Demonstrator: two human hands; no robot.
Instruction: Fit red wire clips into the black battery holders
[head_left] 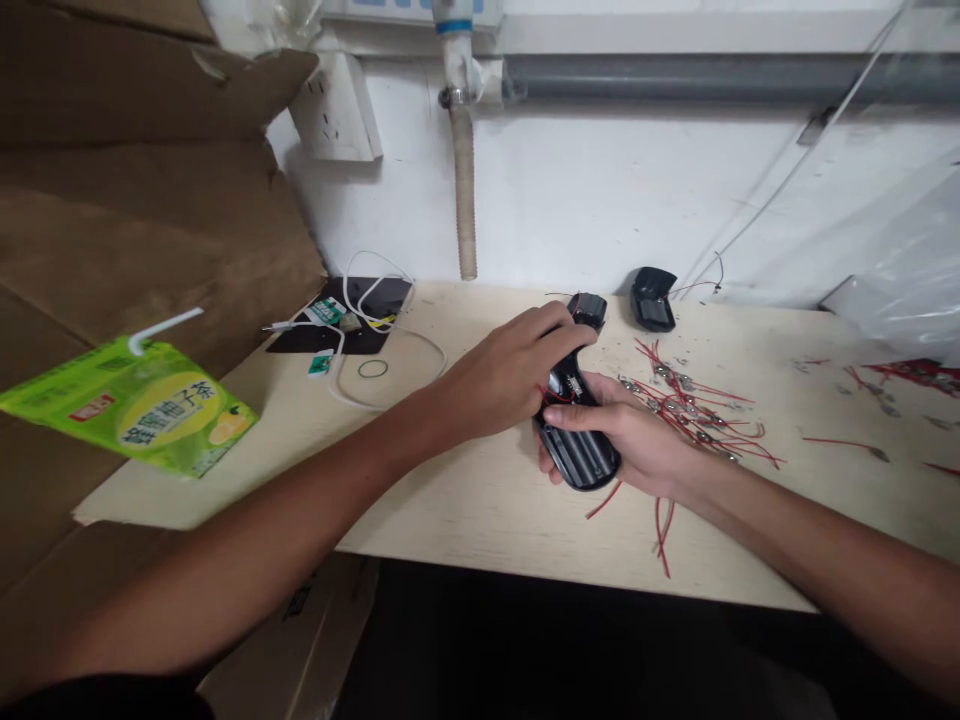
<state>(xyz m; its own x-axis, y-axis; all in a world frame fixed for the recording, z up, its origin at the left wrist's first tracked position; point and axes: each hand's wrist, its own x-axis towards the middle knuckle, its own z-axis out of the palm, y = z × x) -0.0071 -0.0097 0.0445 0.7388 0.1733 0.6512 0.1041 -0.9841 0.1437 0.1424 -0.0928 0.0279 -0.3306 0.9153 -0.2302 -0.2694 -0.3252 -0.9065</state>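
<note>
Both hands are on a black plastic housing with ribbed channels and a thin red wire, held above the front part of the table. My right hand wraps round its lower part, thumb across the top face and fingertips showing at its left side. From above, my left hand grips the upper end with bent fingers, which partly hide that end. To the right, several metal pieces with red wires lie in a loose pile. Two more black housings, one open and one ribbed, are near the wall.
A green drink carton with a white straw stands at the left of the table. Behind it are a white cable and a dark mat. Cardboard rises at far left; a ribbed hose hangs by the wall.
</note>
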